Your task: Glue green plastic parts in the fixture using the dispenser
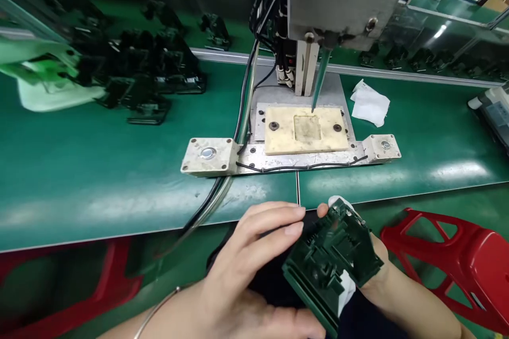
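My right hand [376, 270] grips a dark green moulded plastic part [332, 259] together with a white cloth [347, 288], low in the view below the table's front edge. Beside it, my left hand [254, 254] lies with fingers stretched out, the fingertips touching the part's left side. A thin bracelet circles my left wrist. Straight ahead on the green table stands a fixture with a beige plate [306, 130] that has a square recess, under a thin green nozzle [319, 82].
A pile of dark plastic parts [147, 71] lies at the back left. A crumpled white tissue [369, 105] sits right of the fixture. Black cables [242, 116] run down off the table edge. Red plastic stools [457, 265] stand at lower right and lower left.
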Demonstrator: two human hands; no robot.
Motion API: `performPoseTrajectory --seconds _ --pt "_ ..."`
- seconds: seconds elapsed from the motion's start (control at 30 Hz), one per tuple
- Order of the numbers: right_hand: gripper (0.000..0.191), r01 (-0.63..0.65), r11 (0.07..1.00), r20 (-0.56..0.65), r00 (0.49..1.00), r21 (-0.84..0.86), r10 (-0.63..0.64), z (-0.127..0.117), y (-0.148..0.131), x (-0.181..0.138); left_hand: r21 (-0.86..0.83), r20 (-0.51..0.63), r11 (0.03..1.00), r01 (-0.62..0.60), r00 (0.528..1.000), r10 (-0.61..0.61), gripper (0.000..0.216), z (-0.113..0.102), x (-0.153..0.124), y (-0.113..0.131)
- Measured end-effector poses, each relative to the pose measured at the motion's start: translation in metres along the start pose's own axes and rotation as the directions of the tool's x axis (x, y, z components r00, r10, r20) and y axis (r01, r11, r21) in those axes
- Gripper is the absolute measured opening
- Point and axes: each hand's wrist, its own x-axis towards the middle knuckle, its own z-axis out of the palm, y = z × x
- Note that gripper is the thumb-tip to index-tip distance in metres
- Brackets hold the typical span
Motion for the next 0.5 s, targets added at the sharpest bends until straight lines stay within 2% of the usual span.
performPoseTrajectory --seconds 0.07,0.13,0.23,0.3,0.37,0.5 --pt "0.05 -0.055 0.996 0.062 0.997 0.063 0.052 0.0 -0.004 0.004 -0.096 0.068 0.993 0.063 0.996 -0.056 0.102 -0.008 0.008 -0.004" --pt "0.052 -0.099 0.99 0.124 0.988 0.096 0.086 -0.003 -0.011 0.009 -0.231 0.134 0.95 0.211 0.974 -0.184 0.088 -0.018 0.017 -0.008" --pt "0.058 -0.068 0.997 0.18 0.982 0.022 0.063 -0.012 -0.029 0.022 -0.401 0.254 0.805 0.437 0.897 -0.361 0.065 -0.026 0.032 -0.013" --pt "0.06 -0.03 0.997 0.216 0.976 -0.069 0.044 -0.018 -0.045 0.032 -0.442 0.35 0.726 0.527 0.846 -0.401 0.067 -0.026 0.042 -0.014" --pt "0.059 -0.001 0.987 0.29 0.956 -0.159 0.048 -0.02 -0.063 0.042 -0.437 0.396 0.717 0.543 0.832 -0.389 0.08 -0.026 0.052 -0.014" --pt "0.061 0.094 0.94 0.451 0.89 -0.329 0.069 -0.014 -0.096 0.066 -0.349 0.356 0.841 0.413 0.889 -0.289 0.087 -0.03 0.071 -0.014"
